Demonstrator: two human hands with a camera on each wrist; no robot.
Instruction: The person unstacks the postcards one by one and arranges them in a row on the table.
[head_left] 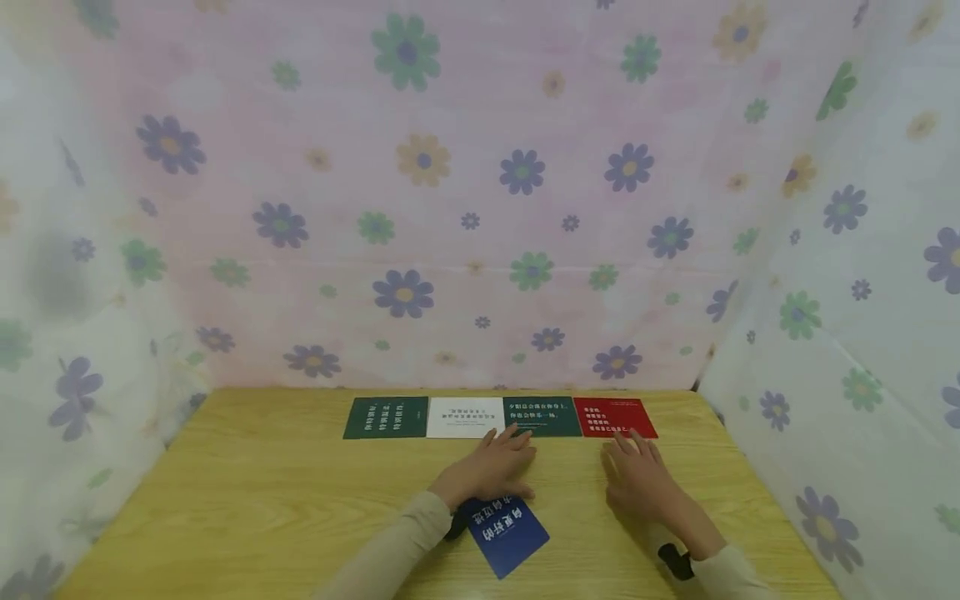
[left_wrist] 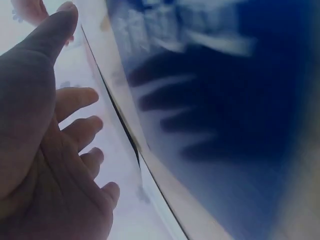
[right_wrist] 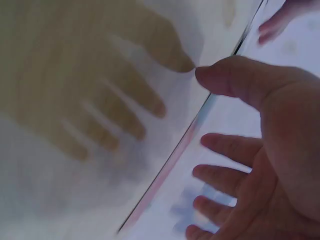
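A blue card [head_left: 508, 537] with white writing lies slanted on the table near its front. Over its far corner hovers my left hand [head_left: 491, 467], fingers spread and holding nothing. In the left wrist view the hand's shadow falls across the blue card [left_wrist: 240, 110]. My right hand [head_left: 643, 479] is held over the table with its fingers extended, nothing in it. Its fingertips overlap the near edge of a red card [head_left: 617, 415] in the head view. Left of the red one, a dark green card [head_left: 542, 415], a white card [head_left: 465, 419] and another green card [head_left: 386, 419] form a row.
The wooden table [head_left: 285, 500] has the card row along its back edge. Flower-patterned cloth [head_left: 465, 250] hangs behind and at both sides. A black band [head_left: 675, 561] is on the right wrist.
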